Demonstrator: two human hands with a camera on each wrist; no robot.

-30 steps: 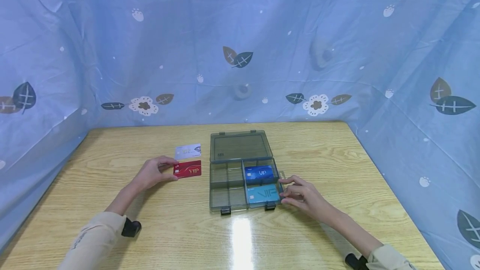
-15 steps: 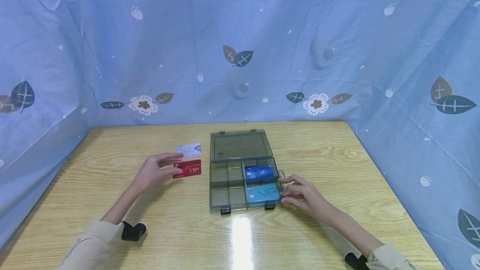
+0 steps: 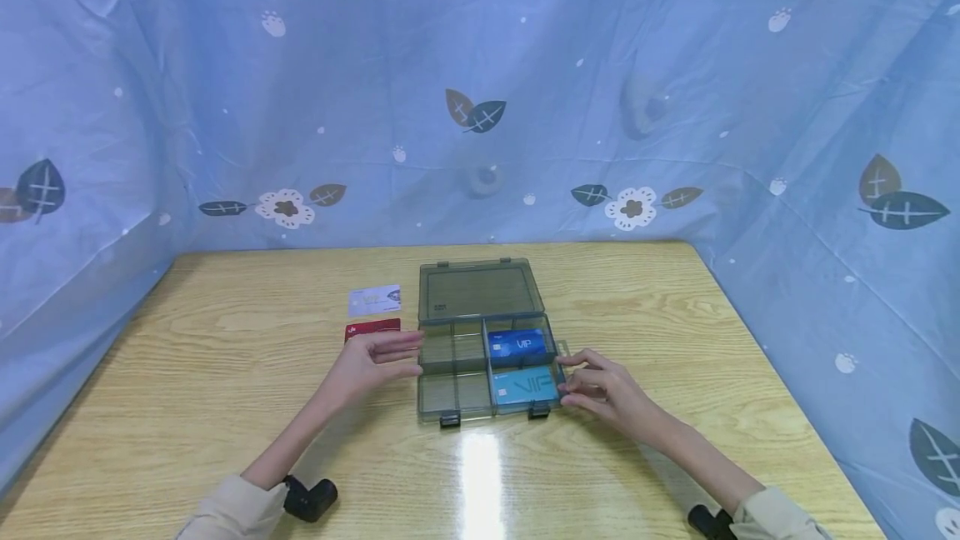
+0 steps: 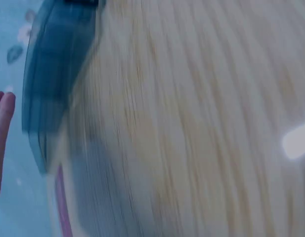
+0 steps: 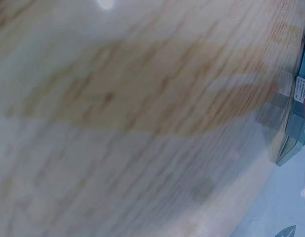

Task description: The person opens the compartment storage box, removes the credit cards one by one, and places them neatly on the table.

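A smoky see-through compartment box (image 3: 457, 394) lies in the head view with its lid (image 3: 480, 292) folded back. In its right compartments are a dark blue VIP card (image 3: 517, 345) and a light blue VIP card (image 3: 525, 387). My right hand (image 3: 611, 390) holds the box at its right wall, fingers bent, fingertips against the wall. Just off the box's left side, my left hand (image 3: 367, 369) has extended fingers, a gap before the thumb, and nothing visible between them. It partly covers a red card (image 3: 372, 326). Behind that lies a silver-white card (image 3: 374, 300).
Wood-grain table (image 3: 187, 340) surrounds the box. A blue patterned cloth (image 3: 480, 173) hangs along the back and both sides. Two front latches (image 3: 450, 421) stick out from the box. Black wrist straps (image 3: 309, 498) sit at the cuffs.
My left hand has drawn away from the red card, moving right and nearer to me, up to the box's left edge. The card stays on the table. My right hand keeps its place.
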